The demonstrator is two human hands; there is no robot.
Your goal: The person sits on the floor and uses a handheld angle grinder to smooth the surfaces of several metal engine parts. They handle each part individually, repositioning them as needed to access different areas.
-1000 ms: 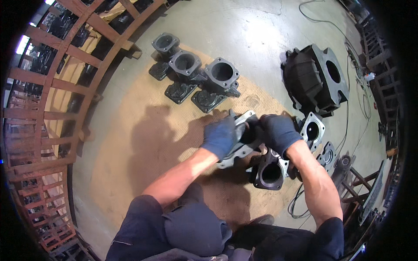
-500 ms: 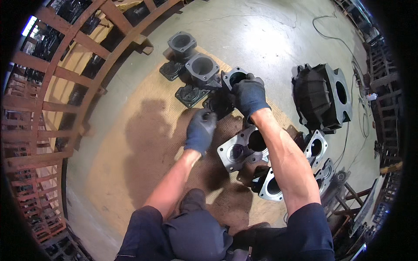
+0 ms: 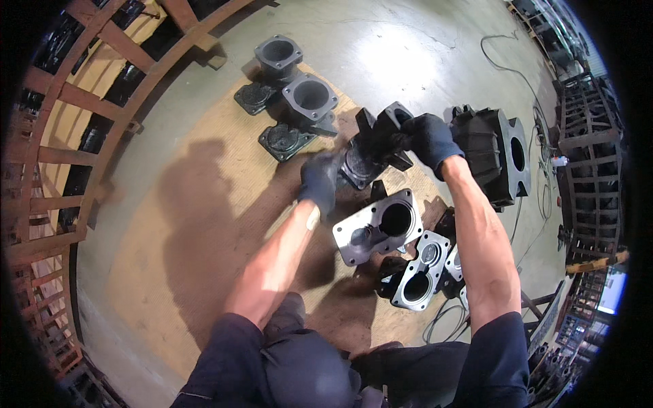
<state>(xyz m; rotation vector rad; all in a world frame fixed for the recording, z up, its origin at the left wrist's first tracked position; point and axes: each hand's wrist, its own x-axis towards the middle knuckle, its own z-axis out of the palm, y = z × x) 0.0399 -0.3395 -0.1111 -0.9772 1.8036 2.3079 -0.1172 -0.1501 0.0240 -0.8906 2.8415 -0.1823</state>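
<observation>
Dark cast-metal flanged housing [image 3: 373, 146] held off the floor between both gloved hands, long axis tilted: right hand [image 3: 428, 138] clenched on its upper flange, left hand [image 3: 320, 180] cupping the lower end, equally near.

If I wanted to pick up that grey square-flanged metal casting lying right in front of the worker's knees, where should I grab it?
Probably by the rim of the grey casting, coming from above. Its flat flange faces up and the big round bore is open, so fingers could hook into the hole or grip two opposite flange edges. It looks heavy, so use both hands.
</observation>
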